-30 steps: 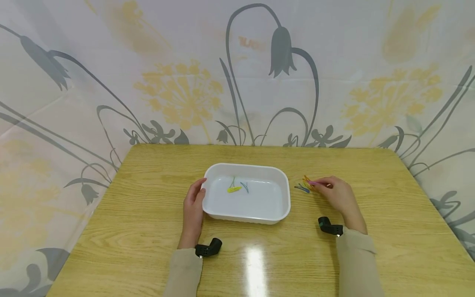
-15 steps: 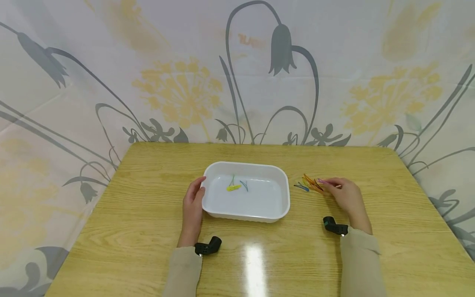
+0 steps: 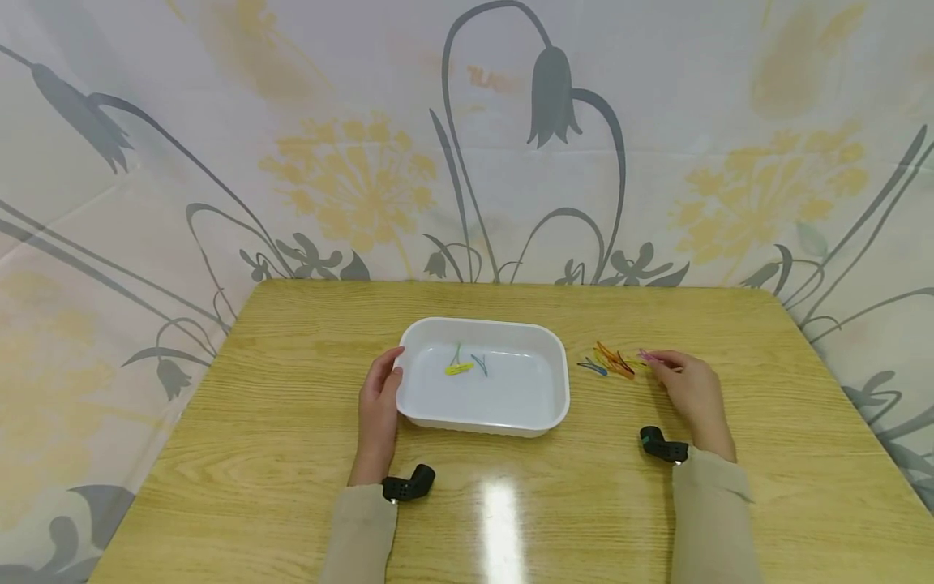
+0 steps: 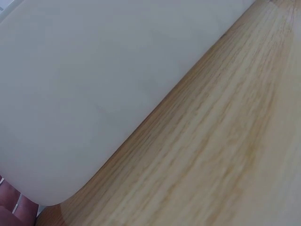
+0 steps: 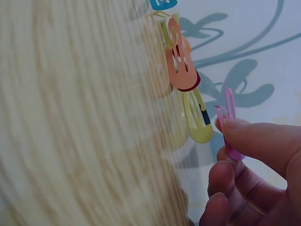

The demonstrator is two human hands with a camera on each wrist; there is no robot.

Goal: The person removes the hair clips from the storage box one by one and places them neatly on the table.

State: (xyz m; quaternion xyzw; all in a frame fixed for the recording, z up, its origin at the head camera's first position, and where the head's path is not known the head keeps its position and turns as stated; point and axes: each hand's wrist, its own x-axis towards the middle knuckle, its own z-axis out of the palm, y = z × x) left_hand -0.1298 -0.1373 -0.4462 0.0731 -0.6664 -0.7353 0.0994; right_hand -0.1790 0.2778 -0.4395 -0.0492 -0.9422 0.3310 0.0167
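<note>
A white rectangular plastic tray [image 3: 481, 426] stands on the table with several hair clips inside: a yellow snap clip [image 3: 460, 369], a light blue one [image 3: 480, 366] and a green one [image 3: 457, 354]. My left hand [image 3: 378, 401] grips the tray's left end, fingers by the rim. To the right, my right hand [image 3: 693, 393] pinches a pink snap hair clip [image 5: 230, 146] between thumb and index finger; its two leaves stand apart. Beside that hand lies a cluster of clips: an orange clip [image 5: 182, 73], a yellow clip [image 5: 201, 132] and a blue clip [image 3: 593, 367].
The wood-grain table [image 3: 292, 438] runs to a floral-patterned cloth backdrop [image 3: 649, 186] at the back and sides. Each wrist wears a black camera, the left wrist camera [image 3: 410, 484] and the right wrist camera [image 3: 662, 446].
My right hand has moved to the right, away from the clip cluster, with the pink hair clip in its fingers. More of the cluster shows now. The left hand and tray hold their place.
</note>
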